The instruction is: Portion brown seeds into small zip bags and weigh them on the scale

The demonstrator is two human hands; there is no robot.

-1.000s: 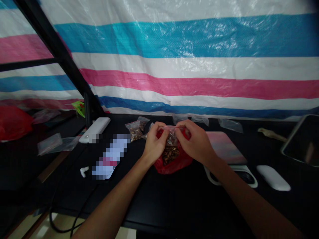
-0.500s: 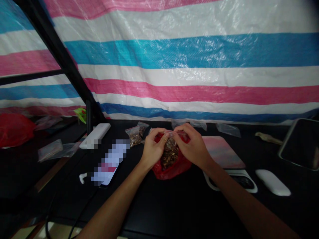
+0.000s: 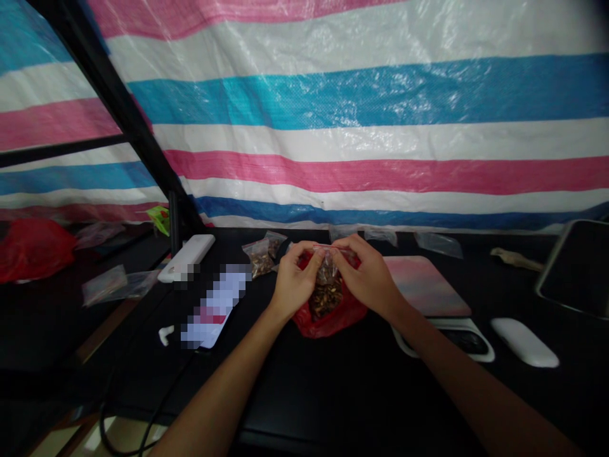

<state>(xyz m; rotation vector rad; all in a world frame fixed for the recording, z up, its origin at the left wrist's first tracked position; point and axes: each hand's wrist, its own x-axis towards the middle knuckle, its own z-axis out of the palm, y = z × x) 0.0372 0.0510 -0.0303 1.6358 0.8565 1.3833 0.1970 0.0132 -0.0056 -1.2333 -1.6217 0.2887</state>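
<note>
Head view | black table [image 3: 304, 393] foremost | red bag [image 3: 351, 315] on it, brown pieces [image 3: 326, 301] showing inside | clear zip bag [image 3: 327, 271] over the red bag, its top edge pinched between thumb and fingers of left hand [image 3: 294, 279] and right hand [image 3: 367, 278], thumbs near each other | filled small bags [image 3: 259, 263] beyond, leftward | striped sheet [image 3: 333, 172] behind

Had a plastic bag [image 3: 335, 325] on the desk [image 3: 333, 387], zip bag [image 3: 328, 270] at its mouth between left hand [image 3: 295, 279] and right hand [image 3: 366, 273]. Had a phone [image 3: 217, 308] to the left, earbud [image 3: 165, 334] left of that, filled baggies [image 3: 259, 259] farther back, tarp [image 3: 333, 146] behind the desk, screened device [image 3: 578, 270] far right.
</note>
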